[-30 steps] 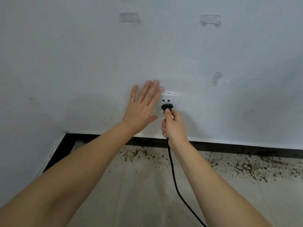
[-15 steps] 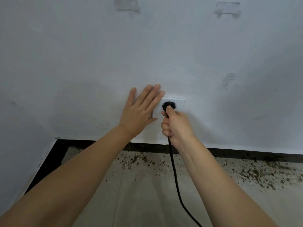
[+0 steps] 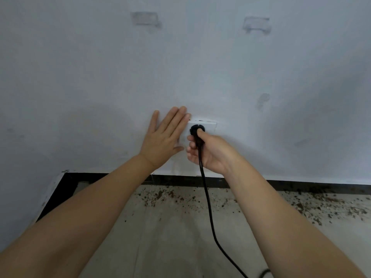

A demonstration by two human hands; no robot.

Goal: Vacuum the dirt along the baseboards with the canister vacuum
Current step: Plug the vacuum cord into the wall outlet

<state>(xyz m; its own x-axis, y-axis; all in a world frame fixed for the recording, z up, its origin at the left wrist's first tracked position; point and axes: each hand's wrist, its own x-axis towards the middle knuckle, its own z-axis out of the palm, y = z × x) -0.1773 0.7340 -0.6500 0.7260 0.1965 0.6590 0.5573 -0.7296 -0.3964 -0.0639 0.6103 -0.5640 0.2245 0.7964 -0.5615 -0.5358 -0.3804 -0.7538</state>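
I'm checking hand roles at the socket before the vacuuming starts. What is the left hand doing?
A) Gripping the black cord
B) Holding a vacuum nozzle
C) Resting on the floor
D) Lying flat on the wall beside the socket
D: the left hand lies with straight fingers flat against the wall, just left of the white socket, while the right hand grips the black plug.

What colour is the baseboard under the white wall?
Black. The baseboard shows best in the head view, as a dark strip between wall and floor.
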